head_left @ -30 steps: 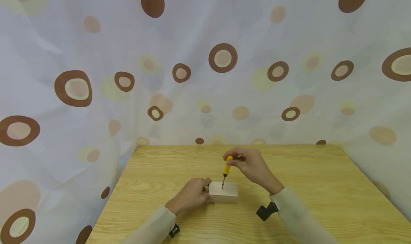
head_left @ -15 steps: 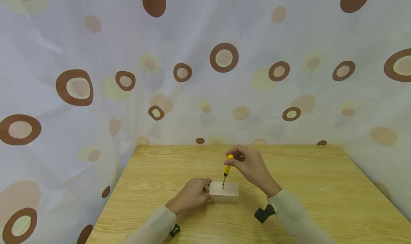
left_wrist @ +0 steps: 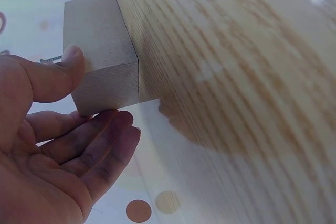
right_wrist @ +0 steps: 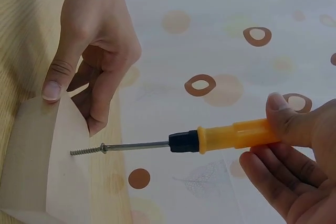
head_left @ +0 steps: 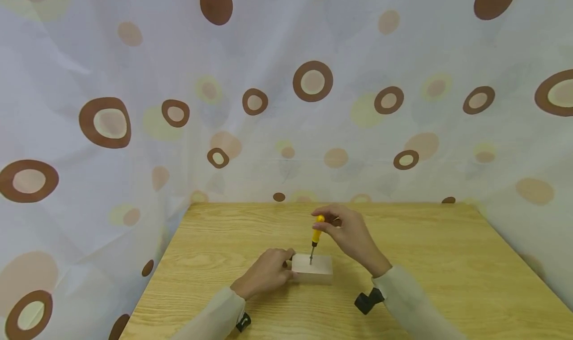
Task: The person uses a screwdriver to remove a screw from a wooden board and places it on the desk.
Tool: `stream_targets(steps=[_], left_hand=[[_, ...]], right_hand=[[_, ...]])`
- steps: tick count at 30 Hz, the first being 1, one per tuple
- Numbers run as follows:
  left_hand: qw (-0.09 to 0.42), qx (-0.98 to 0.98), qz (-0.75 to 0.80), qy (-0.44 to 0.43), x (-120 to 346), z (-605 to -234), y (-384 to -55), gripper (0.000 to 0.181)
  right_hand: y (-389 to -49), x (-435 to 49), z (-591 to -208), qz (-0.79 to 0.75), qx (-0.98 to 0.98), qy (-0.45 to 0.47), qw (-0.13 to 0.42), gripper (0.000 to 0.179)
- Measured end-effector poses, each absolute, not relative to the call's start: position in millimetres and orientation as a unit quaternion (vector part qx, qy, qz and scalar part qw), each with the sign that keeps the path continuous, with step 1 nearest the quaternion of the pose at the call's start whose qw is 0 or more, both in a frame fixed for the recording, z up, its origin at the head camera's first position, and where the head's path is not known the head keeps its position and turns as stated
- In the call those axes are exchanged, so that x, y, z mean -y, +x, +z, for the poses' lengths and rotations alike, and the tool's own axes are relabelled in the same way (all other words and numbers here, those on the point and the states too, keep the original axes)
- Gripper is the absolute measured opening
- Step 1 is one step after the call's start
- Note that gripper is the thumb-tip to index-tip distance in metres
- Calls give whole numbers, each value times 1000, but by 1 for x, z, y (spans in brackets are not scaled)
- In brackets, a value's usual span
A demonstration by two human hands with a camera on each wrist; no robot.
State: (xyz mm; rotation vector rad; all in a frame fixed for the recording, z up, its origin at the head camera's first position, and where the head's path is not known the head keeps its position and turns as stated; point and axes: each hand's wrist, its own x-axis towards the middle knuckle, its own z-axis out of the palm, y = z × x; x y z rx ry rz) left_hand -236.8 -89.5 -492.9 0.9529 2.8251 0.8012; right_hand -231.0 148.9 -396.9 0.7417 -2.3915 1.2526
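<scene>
A pale wooden block lies on the table near its middle. My left hand holds the block's left end between thumb and fingers, as the left wrist view also shows. A threaded screw stands in the block's top face, most of its thread exposed. Against the screw's head sits the tip of a screwdriver with a yellow handle and black collar, slightly tilted in the head view. Above the block, my right hand pinches the upper handle between thumb and fingers; part of the handle is hidden by them.
The wood-grained table extends around the block. A white curtain with brown and beige spots hangs behind the table and along both sides. Each wrist carries a small black camera mount.
The right hand's fingers and wrist have shifted slightly around the screwdriver handle, and the right forearm has moved a little left. The left hand and block stay in place.
</scene>
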Motion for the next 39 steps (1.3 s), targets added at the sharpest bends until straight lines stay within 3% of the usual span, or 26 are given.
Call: stream_targets(steps=[11, 19, 27, 35, 39], left_hand=[[30, -914, 259, 310, 89, -493, -237, 42], [31, -914, 257, 313, 89, -492, -235, 41], [38, -918, 250, 305, 89, -492, -236, 45], [36, -916, 255, 308, 89, -491, -234, 43], [36, -917, 255, 306, 89, -491, -235, 43]], right_hand=[[-230, -152, -388, 450, 835, 293, 115, 20], [-229, -151, -395, 452, 842, 255, 150, 26], [-231, -151, -394, 458, 829, 294, 128, 22], [-231, -153, -395, 427, 838, 278, 193, 20], [-231, -153, -391, 425, 840, 286, 178, 20]])
